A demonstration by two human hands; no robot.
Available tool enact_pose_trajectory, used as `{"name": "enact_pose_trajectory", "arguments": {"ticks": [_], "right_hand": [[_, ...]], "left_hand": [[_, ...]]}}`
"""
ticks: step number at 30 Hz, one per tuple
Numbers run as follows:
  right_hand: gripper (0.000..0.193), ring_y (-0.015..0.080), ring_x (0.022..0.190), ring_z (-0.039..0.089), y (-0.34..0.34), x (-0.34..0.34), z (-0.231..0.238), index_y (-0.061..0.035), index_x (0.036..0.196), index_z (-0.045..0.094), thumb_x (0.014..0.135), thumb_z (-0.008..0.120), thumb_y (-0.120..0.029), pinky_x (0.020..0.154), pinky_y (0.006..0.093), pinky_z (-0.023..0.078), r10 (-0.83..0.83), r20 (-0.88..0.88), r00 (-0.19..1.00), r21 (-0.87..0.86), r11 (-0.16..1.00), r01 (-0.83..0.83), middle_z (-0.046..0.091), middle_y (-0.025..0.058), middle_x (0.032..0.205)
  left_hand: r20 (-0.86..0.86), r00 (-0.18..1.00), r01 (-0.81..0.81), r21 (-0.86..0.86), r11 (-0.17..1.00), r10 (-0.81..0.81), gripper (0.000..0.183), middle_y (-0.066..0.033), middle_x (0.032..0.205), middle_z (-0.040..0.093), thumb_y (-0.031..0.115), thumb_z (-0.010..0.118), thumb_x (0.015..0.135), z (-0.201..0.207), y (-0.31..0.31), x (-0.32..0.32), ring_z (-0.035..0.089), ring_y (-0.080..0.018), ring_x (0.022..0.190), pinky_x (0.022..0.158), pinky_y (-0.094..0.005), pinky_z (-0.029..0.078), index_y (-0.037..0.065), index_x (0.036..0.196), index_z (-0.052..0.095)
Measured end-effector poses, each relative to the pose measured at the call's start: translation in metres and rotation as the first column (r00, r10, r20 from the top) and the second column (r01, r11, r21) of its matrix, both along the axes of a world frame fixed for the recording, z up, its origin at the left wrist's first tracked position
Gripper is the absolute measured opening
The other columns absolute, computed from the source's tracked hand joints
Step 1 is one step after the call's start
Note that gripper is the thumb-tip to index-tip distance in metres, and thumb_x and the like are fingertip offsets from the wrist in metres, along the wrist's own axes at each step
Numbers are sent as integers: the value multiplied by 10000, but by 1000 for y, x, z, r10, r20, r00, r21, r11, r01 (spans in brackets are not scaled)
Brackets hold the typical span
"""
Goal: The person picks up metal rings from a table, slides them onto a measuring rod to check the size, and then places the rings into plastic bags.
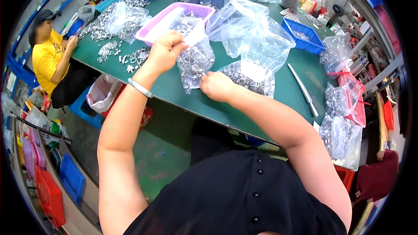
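A clear plastic bag (195, 63) filled with metal rings hangs at the front edge of the green table. My left hand (167, 51) is closed on its gathered top, fingers pinched together. Low on the bag's right side, my right hand (217, 86) has its fingertips closed against the plastic. Just right of it lies another clear bag (266, 85) of rings with a white label on it. Behind my left hand, a pink basket (146, 31) holds more metal pieces, partly covered by the bag's upper plastic.
A tapered metal rod (301, 88) lies on the table (289, 104) to the right. Large clear bags (246, 21) spread behind. A blue tray (314, 45) stands far right, and loose metal parts (109, 50) lie left. A person in yellow (45, 58) sits at the left edge.
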State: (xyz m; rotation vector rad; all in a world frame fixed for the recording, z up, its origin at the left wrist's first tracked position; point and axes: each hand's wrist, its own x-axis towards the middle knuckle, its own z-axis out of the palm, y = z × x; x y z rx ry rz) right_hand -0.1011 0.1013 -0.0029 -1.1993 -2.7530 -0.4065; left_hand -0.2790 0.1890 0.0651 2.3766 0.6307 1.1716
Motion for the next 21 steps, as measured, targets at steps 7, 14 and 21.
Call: {"name": "enact_pose_trajectory", "arguments": {"ticks": [7, 14, 21], "right_hand": [[92, 288, 703, 587, -40, 18, 104, -51, 674, 588, 681, 530, -123, 631, 392, 479, -23, 28, 999, -281, 959, 30, 574, 103, 716], [79, 280, 740, 592, 35, 4, 159, -61, 700, 584, 714, 526, -113, 648, 378, 488, -39, -189, 981, 333, 937, 102, 581, 83, 766], [248, 264, 900, 574, 65, -21, 154, -66, 968, 562, 734, 568, -145, 717, 370, 484, -233, 191, 954, -24, 970, 242, 553, 111, 974]], "left_hand": [[-97, 995, -25, -2, 1000, 25, 101, -66, 839, 520, 22, 590, 772, 3, -19, -8, 504, -179, 745, 683, -255, 405, -11, 850, 535], [-120, 991, -25, 219, 975, 52, 113, -110, 848, 547, 18, 615, 707, -4, -36, 5, 520, -309, 796, 703, -354, 434, 21, 808, 564], [-150, 986, -35, 253, 967, 75, 92, -91, 847, 551, 66, 609, 716, -4, -42, 7, 508, -300, 805, 718, -366, 430, 37, 801, 588]]}}
